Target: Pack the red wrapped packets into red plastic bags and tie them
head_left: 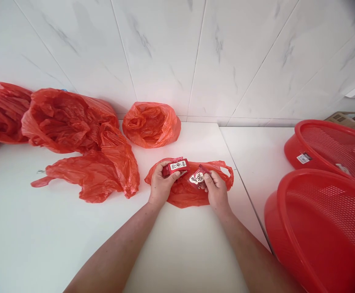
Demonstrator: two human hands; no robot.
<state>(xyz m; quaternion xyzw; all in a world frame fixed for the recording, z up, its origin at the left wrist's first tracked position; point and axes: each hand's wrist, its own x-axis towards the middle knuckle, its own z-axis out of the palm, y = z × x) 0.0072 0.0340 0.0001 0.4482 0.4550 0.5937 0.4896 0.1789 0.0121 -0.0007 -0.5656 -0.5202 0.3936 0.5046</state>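
My left hand (161, 185) is closed on a small red packet with a white label (177, 166). My right hand (215, 189) pinches a second small red packet with white lettering (197, 178). Both hands rest over a flat red plastic bag (186, 193) lying on the white table (58, 232). The bag's handle loops stick out to the right of my right hand.
More red plastic bags lie on the table: an open one (151, 124) at the back by the wall, a crumpled pile (82, 142) at the left, another (2, 112) at the far left. Two red mesh baskets (324, 232) (330, 146) stand at the right. A cardboard box (353, 120) sits behind them.
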